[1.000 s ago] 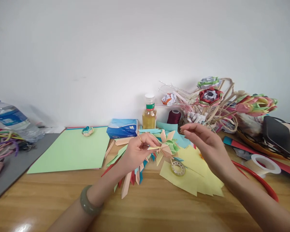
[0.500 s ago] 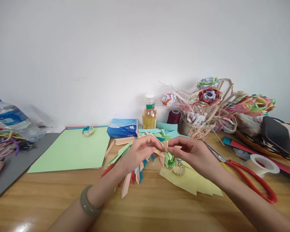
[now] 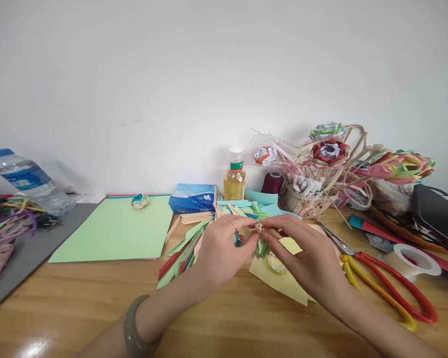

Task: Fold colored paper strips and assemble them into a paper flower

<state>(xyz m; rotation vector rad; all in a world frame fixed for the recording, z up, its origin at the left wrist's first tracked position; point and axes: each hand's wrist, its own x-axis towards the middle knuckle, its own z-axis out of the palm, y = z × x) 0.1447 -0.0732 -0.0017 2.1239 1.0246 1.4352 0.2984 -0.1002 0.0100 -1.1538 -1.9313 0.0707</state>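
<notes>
In the head view my left hand (image 3: 226, 246) and my right hand (image 3: 308, 251) meet over the middle of the table, fingertips almost touching. Both pinch a small folded paper flower (image 3: 261, 247); its green folds hang below the fingers, and most of it is hidden by them. A bit of pale paper shows between the fingertips. Behind and left of the hands lies a pile of folded paper strips (image 3: 186, 241) in green, red, blue and peach. Yellow paper sheets (image 3: 280, 289) lie under my right hand, with a small ring-shaped roll (image 3: 275, 263) on top.
At left lie a green paper sheet (image 3: 112, 233), a small paper flower (image 3: 139, 201) and a tilted water bottle (image 3: 32, 179). Behind stand a tissue pack (image 3: 192, 199), a glue bottle (image 3: 234, 184) and a basket (image 3: 302, 201) of paper flowers. Scissors (image 3: 388, 283) and a ribbon spool (image 3: 414, 261) lie right.
Both hands have rolled inward and drawn closer round the paper flower, covering more of it. The peach folds that showed below are now hidden. The view has shifted slightly.
</notes>
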